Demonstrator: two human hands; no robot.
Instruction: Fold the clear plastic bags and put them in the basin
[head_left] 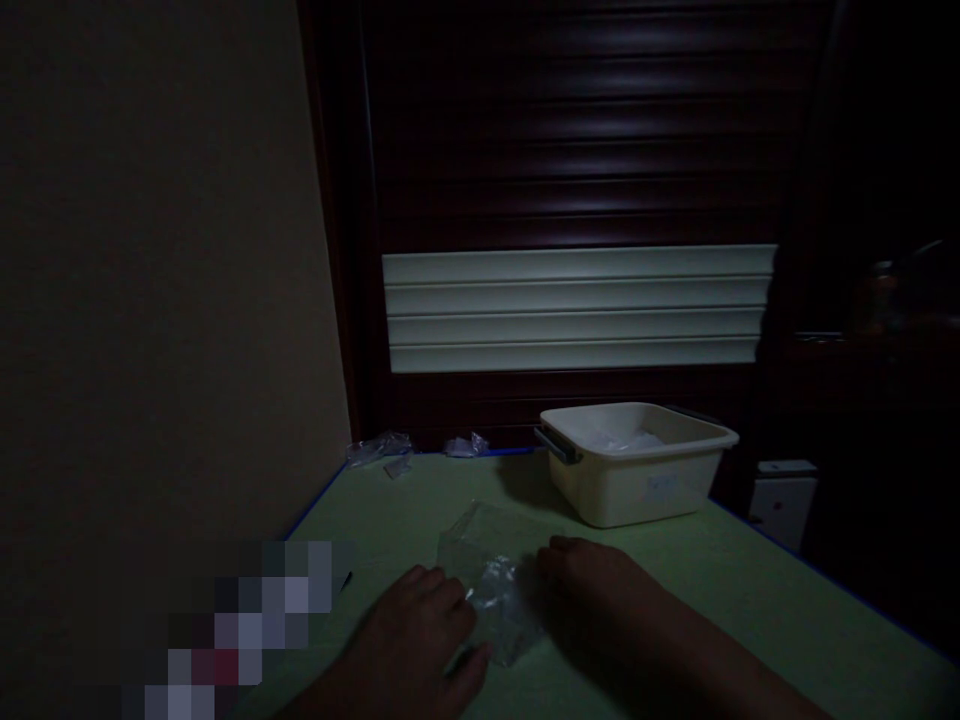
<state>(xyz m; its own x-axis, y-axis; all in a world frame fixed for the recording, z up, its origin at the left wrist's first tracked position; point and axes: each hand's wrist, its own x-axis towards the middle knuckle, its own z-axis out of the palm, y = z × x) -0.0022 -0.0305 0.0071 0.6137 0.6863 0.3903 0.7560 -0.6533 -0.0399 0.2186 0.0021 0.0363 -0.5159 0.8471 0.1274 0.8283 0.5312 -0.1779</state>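
A clear plastic bag [491,550] lies on the green tabletop between my two hands, its crinkled middle catching the light. My left hand [416,635] is at the bag's left edge, palm down, with the thumb held apart from the bent fingers. From the right reaches my right hand [589,575], its fingers curled together at the bag's right edge and closed on it. The dim light hides the fingertips of this hand.
Beyond my right hand stands a cream plastic tub [645,490] with dark handles and clear plastic inside. Crumpled clear wrappers [382,448] lie along the blue-edged far side of the table [405,515]. A wall [172,300] rises on the left; a pixelated patch covers the lower left.
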